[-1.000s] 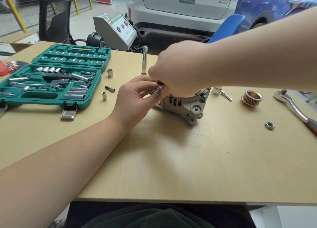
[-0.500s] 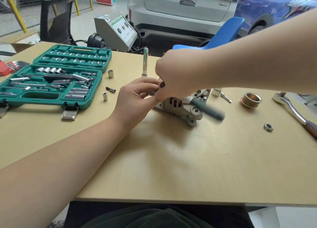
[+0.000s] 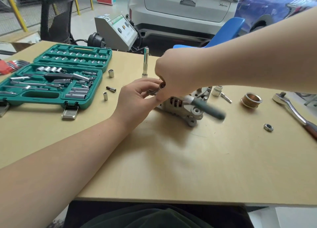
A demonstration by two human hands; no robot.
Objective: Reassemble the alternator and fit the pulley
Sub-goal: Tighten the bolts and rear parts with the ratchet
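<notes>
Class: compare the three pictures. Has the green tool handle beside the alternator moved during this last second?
Yes. The green tool handle, hidden a second ago, now sticks out blurred toward the right, across the alternator, pointing toward the loose nut.

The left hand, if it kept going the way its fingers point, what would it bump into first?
The left hand points toward the right hand and the alternator. Its fingertips look already against the right hand's fingers above the alternator, so it would meet those first, though depth is hard to judge.
</notes>
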